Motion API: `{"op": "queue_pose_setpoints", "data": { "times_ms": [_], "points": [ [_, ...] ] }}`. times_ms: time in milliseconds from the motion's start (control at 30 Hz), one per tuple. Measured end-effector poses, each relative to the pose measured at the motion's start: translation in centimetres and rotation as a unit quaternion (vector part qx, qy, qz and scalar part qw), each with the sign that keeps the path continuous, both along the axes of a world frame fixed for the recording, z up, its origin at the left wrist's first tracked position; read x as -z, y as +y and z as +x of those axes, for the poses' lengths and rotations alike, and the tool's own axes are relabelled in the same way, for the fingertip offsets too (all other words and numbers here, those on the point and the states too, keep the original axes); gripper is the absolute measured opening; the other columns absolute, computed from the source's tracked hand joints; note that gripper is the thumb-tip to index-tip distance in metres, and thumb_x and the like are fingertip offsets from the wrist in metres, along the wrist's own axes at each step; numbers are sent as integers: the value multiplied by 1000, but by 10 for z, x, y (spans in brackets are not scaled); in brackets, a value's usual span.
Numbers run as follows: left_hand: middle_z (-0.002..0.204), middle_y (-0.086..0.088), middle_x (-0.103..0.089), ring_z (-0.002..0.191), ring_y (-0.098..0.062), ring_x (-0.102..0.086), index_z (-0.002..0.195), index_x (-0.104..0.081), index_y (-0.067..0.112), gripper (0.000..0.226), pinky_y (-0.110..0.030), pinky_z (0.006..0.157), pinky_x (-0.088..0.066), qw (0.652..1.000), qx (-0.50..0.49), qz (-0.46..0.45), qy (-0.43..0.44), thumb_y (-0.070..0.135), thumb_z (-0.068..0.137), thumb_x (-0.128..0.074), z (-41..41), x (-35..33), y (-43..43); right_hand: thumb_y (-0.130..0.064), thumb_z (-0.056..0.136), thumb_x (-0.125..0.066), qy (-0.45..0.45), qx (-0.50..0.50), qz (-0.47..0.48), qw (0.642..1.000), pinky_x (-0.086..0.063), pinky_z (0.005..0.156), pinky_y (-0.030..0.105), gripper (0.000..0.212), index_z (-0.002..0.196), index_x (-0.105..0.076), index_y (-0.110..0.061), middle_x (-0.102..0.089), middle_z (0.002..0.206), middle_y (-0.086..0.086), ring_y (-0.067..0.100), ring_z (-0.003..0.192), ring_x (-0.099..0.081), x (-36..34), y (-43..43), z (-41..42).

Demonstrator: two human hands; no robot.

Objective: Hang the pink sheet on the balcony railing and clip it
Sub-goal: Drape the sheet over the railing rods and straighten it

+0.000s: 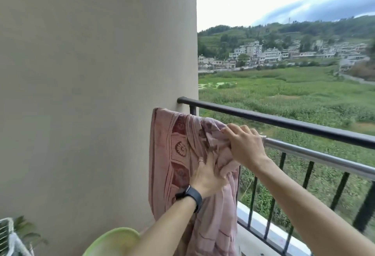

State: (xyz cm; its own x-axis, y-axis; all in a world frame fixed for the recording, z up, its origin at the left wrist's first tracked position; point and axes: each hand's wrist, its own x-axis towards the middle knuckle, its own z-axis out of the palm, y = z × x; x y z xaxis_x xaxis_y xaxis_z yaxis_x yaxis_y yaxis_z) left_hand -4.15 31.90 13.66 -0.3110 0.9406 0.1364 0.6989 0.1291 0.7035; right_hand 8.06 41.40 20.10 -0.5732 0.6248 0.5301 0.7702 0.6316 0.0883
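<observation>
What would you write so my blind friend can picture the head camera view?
Two hands hang a pink patterned sheet over a silver rail beside a black balcony railing; the right hand grips bunched cloth there, the left hand touches the hanging part.

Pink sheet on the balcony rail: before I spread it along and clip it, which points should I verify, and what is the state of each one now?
1. Is the pink sheet over the silver rod: ok, it hangs down beside the wall.
2. Is it spread out: not ok, it is bunched under the right hand.
3. Hold of the right hand: ok, it grips cloth on the rod.
4. Support by the left hand: ok, it touches the hanging cloth lower down.
5. Free rod to spread along: ok, bare to the right.
6. Supply of clips: cannot tell, none in view.
</observation>
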Motion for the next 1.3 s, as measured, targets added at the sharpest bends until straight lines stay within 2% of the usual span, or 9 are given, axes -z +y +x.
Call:
{"op": "queue_pose_setpoints", "data": {
  "times_ms": [133, 233, 367, 467, 800, 900, 1033, 1167, 1300],
  "points": [
    [148, -1, -40, 135, -19, -41, 152, -27, 28, 87, -29, 108, -38, 998, 36, -16, -45, 35, 78, -70, -17, 18, -17, -10, 86, -56, 72, 4, 3, 997, -35, 108, 41, 49, 132, -58, -26, -58, 141, -1, 26, 127, -54, 12, -2, 6],
    [150, -2, -38, 125, -18, -49, 154, -26, 30, 84, -21, 96, -43, 999, -3, -38, -14, 34, 82, -69, -59, 30, -33, -24, 87, -52, 69, 12, -1, 998, -21, 118, 43, 42, 128, -60, -27, -49, 151, 1, 26, 140, -41, 20, -9, 3],
    [151, -7, -38, 115, -26, -56, 152, -27, 31, 78, -30, 92, -47, 995, -85, -57, 0, 28, 85, -65, -129, 40, -44, -43, 91, -52, 119, 40, -14, 992, -11, 122, 52, 47, 134, -54, -22, -44, 153, 8, 34, 146, -29, 27, -18, -11],
    [151, -11, -38, 128, -30, -49, 153, -27, 29, 79, -36, 103, -43, 991, -110, -71, -5, 30, 85, -68, -180, 42, -34, -50, 89, -55, 204, 38, 10, 978, -9, 123, 52, 54, 135, -51, -22, -42, 152, 8, 30, 148, -24, 38, -30, -26],
    [146, -5, -39, 138, -26, -37, 153, -26, 16, 77, -37, 111, -32, 988, -99, 42, -107, 38, 91, -66, -323, 25, 91, -28, 82, -80, 521, 93, 2, 848, -27, 119, 34, 83, 145, -30, -8, -15, 155, 21, 29, 146, -17, 79, -30, -114],
    [160, -9, -23, 146, -27, -26, 157, -12, 28, 92, -47, 116, -27, 974, -103, 60, -192, 57, 87, -63, -355, 4, 131, -31, 83, -80, 516, 144, 14, 844, -50, 90, 34, 81, 144, -31, -13, -23, 147, 19, 18, 123, -37, 69, -29, -128],
    [121, 4, -66, 114, -13, -60, 131, -61, 26, 43, -24, 97, -46, 970, -83, 138, -182, 41, 91, -65, -376, -5, 160, -26, 90, -70, 387, 214, 9, 897, -35, 56, 17, 62, 145, -42, -19, -41, 129, 16, 18, 85, -47, 52, -25, -125],
    [104, 10, -72, 97, 2, -60, 120, -71, 26, 34, 5, 70, -38, 950, -95, 221, -197, 43, 90, -67, -376, -4, 149, -6, 92, -57, 294, 232, 30, 927, -39, 63, 25, 47, 138, -56, -16, -51, 118, 15, 19, 74, -48, 35, -20, -124],
    [101, 15, -74, 89, 9, -64, 106, -77, 33, 21, -3, 76, -44, 930, -68, 308, -188, 40, 92, -63, -375, -38, 148, 2, 92, -50, 303, 251, 61, 917, -45, 72, 28, 46, 134, -61, -12, -52, 117, 16, 22, 80, -53, 13, -20, -113]
  ]
}}
